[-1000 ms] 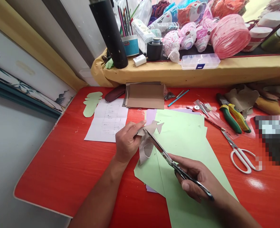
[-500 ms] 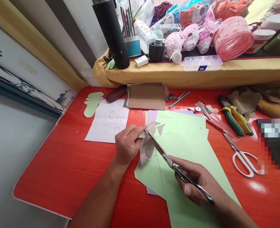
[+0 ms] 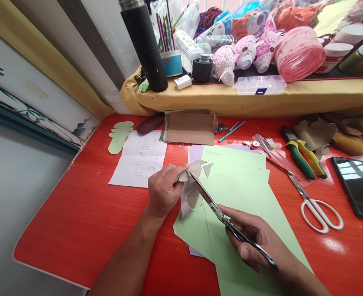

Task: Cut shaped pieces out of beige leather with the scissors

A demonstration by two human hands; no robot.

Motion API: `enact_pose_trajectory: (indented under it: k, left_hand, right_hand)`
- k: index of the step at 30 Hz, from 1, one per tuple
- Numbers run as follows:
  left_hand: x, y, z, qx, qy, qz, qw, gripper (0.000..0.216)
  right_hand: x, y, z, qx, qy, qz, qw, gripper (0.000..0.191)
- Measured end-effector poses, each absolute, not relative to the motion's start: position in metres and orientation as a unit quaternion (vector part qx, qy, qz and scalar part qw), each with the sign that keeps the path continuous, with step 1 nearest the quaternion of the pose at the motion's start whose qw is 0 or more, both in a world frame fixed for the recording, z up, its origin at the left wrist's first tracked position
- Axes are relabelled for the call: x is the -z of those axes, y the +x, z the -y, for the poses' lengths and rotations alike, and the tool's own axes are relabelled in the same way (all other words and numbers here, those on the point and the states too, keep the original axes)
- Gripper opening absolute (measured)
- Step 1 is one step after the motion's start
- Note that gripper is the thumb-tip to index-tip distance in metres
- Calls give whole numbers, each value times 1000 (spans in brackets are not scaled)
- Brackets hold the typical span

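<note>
Item 1. Greyish-beige piece (image 3: pixel 187 189): pinched at its upper part in the left grip (image 3: pixel 164 189), the remainder hanging to that grip's right, above green sheets (image 3: pixel 237 176). Thin; probably light, supple and not slippery; the narrow points look easily torn. Best held close to the blades, fingertips kept behind them.

Item 2. Dark-handled scissors (image 3: pixel 214 205): grasped in the right grip (image 3: pixel 255 236), fingers about the handles, blade tips at the piece beside the left grip. Blade gap: cannot tell. Presumably stiff, smooth metal; hold by the handles.

Containers, all beyond both grips. Blue cup (image 3: pixel 173 65): slender rods, probably brushes, upright. Clear box (image 3: pixel 275 85): contents not discernible. Olive jar (image 3: pixel 354 63), beyond the right grip, farther right: white lid, greenish fill. Small bag (image 3: pixel 219 127), on the red counter (image 3: pixel 86 213): dark bits, too small to identify.
</note>
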State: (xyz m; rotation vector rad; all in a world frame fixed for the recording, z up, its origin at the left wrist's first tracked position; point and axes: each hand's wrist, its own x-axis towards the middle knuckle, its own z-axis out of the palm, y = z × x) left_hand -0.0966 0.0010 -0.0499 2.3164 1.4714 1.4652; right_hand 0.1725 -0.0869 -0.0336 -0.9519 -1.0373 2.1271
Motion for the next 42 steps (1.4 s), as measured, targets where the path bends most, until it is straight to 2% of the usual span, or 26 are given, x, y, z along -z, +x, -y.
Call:
enact_pose_trajectory:
  k: [11,17,35,42]
  left_hand:
    - [48,-93,1,-465,731,-499,-2,22]
    - [46,-93,2,-477,728,-493,15,23]
    - [50,-89,7,-526,690,-494,56,21]
    - [51,-89,7,-535,685,-494,29,21]
  right_hand:
    - [33,169,90,-796,-356,389,297,101]
    - [31,169,91,-796,-356,388,300,103]
    - [29,167,89,-834,-309,336,310,88]
    - [25,166,90,-838,-306,324,314,83]
